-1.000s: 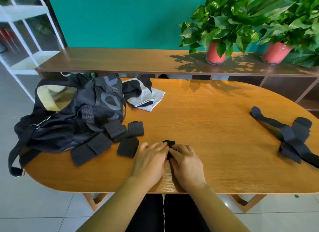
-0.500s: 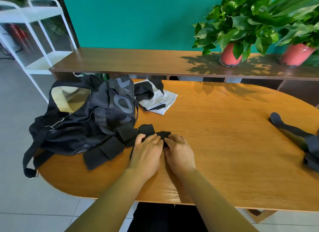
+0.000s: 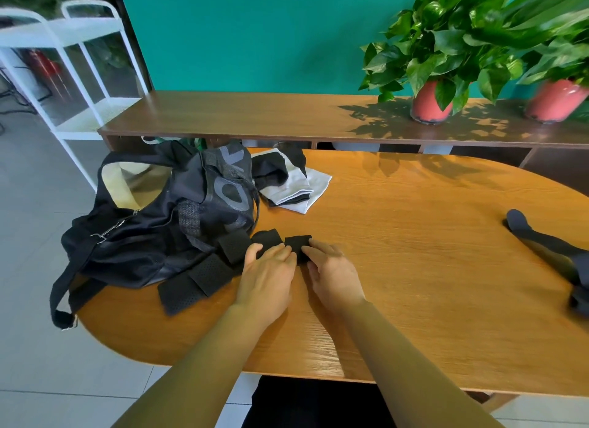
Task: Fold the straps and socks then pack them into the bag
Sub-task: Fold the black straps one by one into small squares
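Toward the tabletop's left end, our left hand (image 3: 267, 277) presses flat and our right hand (image 3: 334, 274) pinches the folded strap (image 3: 298, 241); next, probably, we lift it into the bag (image 3: 159, 230).

Glossy wood-grain table (image 3: 414, 236), perforated cloth strap (image 3: 197, 277)

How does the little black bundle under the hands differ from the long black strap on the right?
The bundle is folded small; the long strap lies stretched out. The bundle sits near the bag with the left hand and right hand on it; the long strap lies untouched near the right end of the table. Both are black fabric.
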`<control>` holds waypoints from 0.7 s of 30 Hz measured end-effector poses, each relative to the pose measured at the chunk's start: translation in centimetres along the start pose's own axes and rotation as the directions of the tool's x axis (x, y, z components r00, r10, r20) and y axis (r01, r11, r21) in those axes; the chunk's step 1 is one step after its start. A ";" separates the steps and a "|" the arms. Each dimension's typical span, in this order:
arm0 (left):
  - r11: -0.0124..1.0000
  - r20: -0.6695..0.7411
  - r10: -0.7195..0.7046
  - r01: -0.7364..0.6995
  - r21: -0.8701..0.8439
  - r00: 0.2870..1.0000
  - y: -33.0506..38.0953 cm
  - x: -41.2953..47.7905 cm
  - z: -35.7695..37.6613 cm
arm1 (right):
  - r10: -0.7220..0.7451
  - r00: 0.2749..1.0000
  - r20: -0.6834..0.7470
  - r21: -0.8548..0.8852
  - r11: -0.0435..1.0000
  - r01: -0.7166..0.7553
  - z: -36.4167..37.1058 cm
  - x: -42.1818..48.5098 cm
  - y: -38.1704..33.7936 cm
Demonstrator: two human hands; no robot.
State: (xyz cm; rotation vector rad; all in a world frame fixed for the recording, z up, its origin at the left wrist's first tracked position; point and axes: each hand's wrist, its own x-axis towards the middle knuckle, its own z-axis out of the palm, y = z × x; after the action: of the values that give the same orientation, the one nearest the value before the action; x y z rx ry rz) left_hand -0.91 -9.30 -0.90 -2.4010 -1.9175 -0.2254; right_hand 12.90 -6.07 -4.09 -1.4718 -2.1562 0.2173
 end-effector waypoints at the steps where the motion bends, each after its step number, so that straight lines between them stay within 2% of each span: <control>1: 1.000 -0.005 0.002 -0.002 -0.002 1.000 0.1 -0.1 -0.1 | -0.008 0.999 -0.033 0.016 1.000 0.009 -0.1 -0.3 0.1; 6: 0.998 -0.031 0.056 -0.057 -0.011 0.998 2.3 0.1 -0.7 | 0.040 0.993 -0.108 0.062 0.997 -0.034 -1.6 -2.1 1.2; 16: 0.966 -0.010 0.255 -0.255 -0.048 0.967 10.7 2.6 0.1 | 0.327 0.941 -0.084 -0.015 0.944 -0.329 -8.7 -6.2 9.4; 21: 0.938 -0.005 0.340 -0.339 -0.067 0.941 15.9 4.4 1.2 | 0.398 0.905 -0.153 -0.039 0.912 -0.408 -12.8 -8.5 13.4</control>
State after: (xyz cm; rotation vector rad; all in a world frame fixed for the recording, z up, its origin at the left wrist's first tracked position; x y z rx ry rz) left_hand 15.58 -8.50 -0.70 -2.7250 -1.4814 -0.2640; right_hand 32.66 -10.40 -1.39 -1.9061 -1.7436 0.1747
